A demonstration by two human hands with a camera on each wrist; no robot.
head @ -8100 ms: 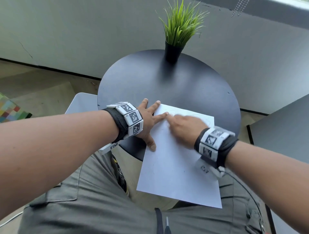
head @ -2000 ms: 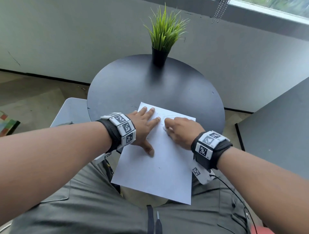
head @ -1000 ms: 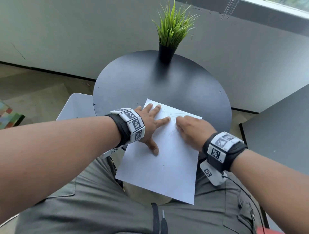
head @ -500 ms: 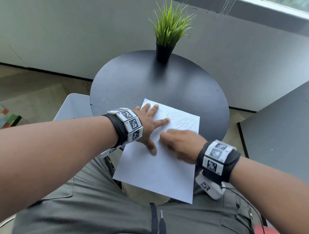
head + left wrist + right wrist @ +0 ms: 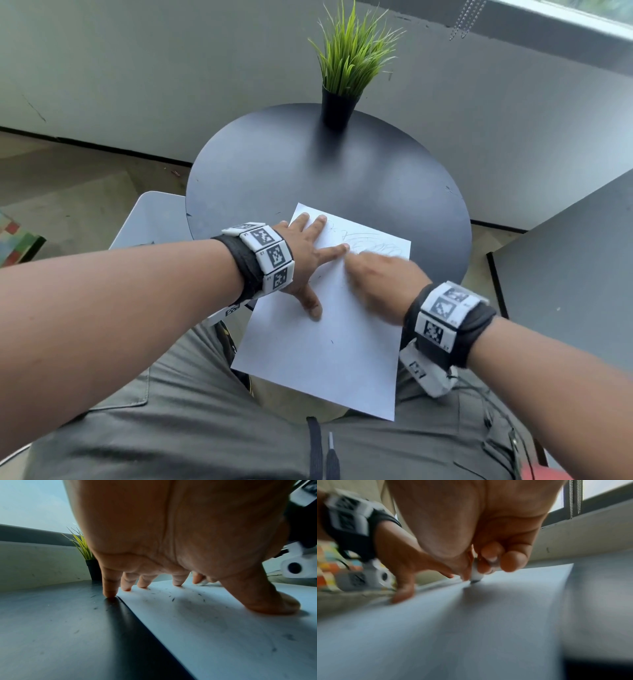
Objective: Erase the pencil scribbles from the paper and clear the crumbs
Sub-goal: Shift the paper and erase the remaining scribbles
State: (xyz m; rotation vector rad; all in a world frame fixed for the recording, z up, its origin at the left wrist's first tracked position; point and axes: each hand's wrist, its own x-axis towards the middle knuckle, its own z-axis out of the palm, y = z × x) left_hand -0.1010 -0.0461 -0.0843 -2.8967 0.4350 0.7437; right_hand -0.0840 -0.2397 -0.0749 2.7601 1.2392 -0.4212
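Pinching a white eraser (image 5: 476, 573) in right hand (image 5: 383, 286), rubbing scribbles (image 5: 371, 246). Pressing paper (image 5: 329, 356) flat with spread left hand (image 5: 305, 260) fingers (image 5: 109, 586); keeping strokes short, avoiding creases.

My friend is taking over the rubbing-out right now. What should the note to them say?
Left hand: flat, fingers spread, pressing the paper onto the round table.
Right hand: fingers pinch a white eraser, tip on the paper.
Done: some rubbing, judging by the dark crumbs on the paper and table.
Left: pencil scribbles near the paper's far edge remain; erase them, then clear the crumbs.
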